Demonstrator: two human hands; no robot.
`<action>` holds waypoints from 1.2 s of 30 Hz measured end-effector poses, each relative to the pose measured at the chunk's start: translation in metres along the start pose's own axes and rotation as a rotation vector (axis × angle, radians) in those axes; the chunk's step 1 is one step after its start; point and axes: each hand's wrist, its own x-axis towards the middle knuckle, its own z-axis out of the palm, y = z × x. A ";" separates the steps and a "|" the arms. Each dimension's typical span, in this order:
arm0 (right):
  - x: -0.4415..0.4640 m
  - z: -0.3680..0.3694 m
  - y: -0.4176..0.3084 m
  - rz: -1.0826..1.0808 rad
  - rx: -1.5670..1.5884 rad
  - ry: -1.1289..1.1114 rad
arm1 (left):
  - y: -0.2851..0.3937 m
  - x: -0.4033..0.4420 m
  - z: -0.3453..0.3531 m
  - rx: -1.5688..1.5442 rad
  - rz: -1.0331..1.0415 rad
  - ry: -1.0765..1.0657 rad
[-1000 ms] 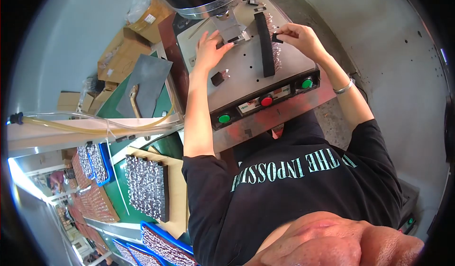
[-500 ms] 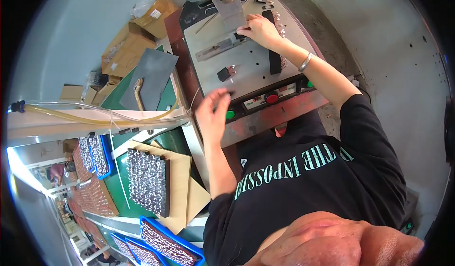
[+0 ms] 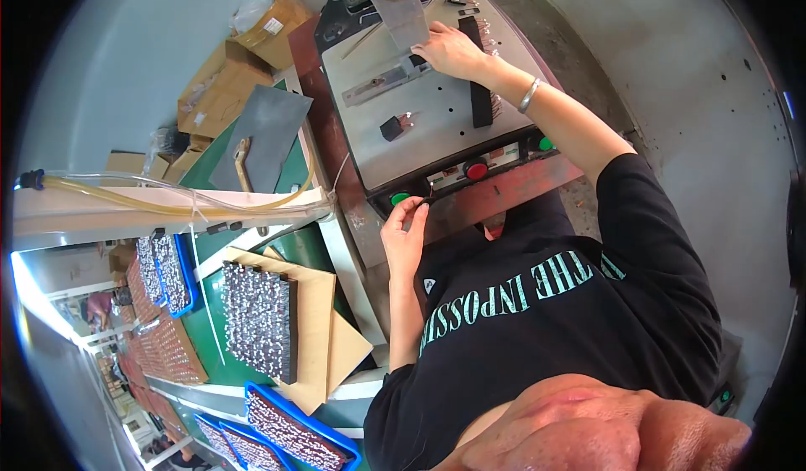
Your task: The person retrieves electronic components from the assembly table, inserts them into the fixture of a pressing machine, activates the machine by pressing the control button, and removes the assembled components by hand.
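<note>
My right hand (image 3: 453,53) is at the fixture under the press head (image 3: 401,13). Its thumb and fingers close on a small black block (image 3: 416,60) at the end of a metal rail (image 3: 374,87); the fingers partly cover the block. Low in front of the machine, my left hand (image 3: 405,234) pinches a small dark piece with a thin lead, mostly hidden by the fingertips. Another black block with copper-coloured pins (image 3: 392,128) lies on the light metal plate (image 3: 420,148). A long row of black blocks with pins (image 3: 480,93) stands right of my right hand.
Along the machine's front edge are a green button (image 3: 400,198) and a red button (image 3: 476,170). To the left, a stack of pinned blocks (image 3: 259,320) sits on cardboard, near blue trays (image 3: 294,431). A wooden-handled tool (image 3: 243,164) lies on a grey sheet.
My left hand has moved down and slightly right, from over the plate's front edge to in front of the buttons, with the small dark piece. My right hand stays at the fixture.
</note>
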 end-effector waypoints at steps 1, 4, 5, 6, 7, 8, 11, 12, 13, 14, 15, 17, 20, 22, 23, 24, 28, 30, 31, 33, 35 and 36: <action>0.001 -0.004 0.001 0.033 0.066 -0.046 | 0.001 0.001 0.001 0.087 0.070 0.024; 0.001 -0.022 0.007 0.367 0.477 0.085 | -0.008 0.014 -0.004 0.295 0.249 0.038; -0.005 -0.021 0.023 0.379 0.510 0.192 | -0.014 0.017 -0.005 0.351 0.295 0.036; -0.009 -0.028 0.035 0.389 0.540 0.296 | -0.005 0.020 -0.005 0.385 0.283 0.015; -0.012 -0.032 0.051 0.413 0.467 0.293 | 0.012 0.021 -0.006 0.421 0.266 -0.010; -0.014 -0.035 0.065 0.442 0.394 0.297 | 0.021 0.024 -0.007 0.461 0.254 -0.041; -0.013 -0.030 0.085 0.362 0.230 0.210 | 0.036 0.054 -0.006 0.612 0.647 0.118; -0.014 -0.023 0.086 0.334 0.221 0.176 | 0.043 0.067 -0.005 0.644 0.667 0.095; -0.016 -0.017 0.087 0.294 0.197 0.172 | 0.050 0.081 -0.004 0.678 0.692 0.079; -0.020 -0.010 0.089 0.252 0.175 0.168 | 0.053 0.094 -0.005 0.713 0.716 0.063; -0.021 -0.007 0.090 0.212 0.153 0.165 | 0.051 0.106 -0.006 0.678 0.625 0.005; -0.027 -0.009 0.084 0.213 0.195 0.146 | 0.044 0.123 -0.007 0.602 0.441 -0.114; -0.045 -0.015 0.068 0.219 0.273 0.108 | 0.042 0.128 -0.003 0.655 0.545 -0.068; -0.055 -0.023 0.046 0.223 0.376 0.162 | 0.039 0.130 0.000 0.648 0.556 -0.032; -0.062 -0.032 0.034 0.199 0.289 0.192 | 0.038 0.131 0.001 0.645 0.565 -0.010; -0.069 -0.051 0.019 0.104 0.258 0.216 | 0.038 0.130 0.001 0.644 0.551 -0.016; -0.113 -0.113 -0.042 -0.256 0.510 -0.131 | 0.048 0.129 0.001 0.673 0.682 0.070; -0.132 -0.109 -0.057 -0.311 0.270 -0.244 | 0.059 0.136 0.005 0.703 0.765 0.094; -0.135 -0.102 -0.055 -0.333 0.272 -0.229 | 0.063 0.148 0.007 0.720 0.767 0.070; -0.131 -0.088 -0.048 -0.384 0.266 -0.194 | 0.066 0.174 0.016 0.755 0.725 0.003; -0.122 -0.088 -0.043 -0.399 0.255 -0.194 | 0.061 0.210 0.025 0.806 0.732 -0.040; -0.120 -0.089 -0.043 -0.406 0.253 -0.195 | 0.057 0.224 0.029 0.834 0.733 -0.063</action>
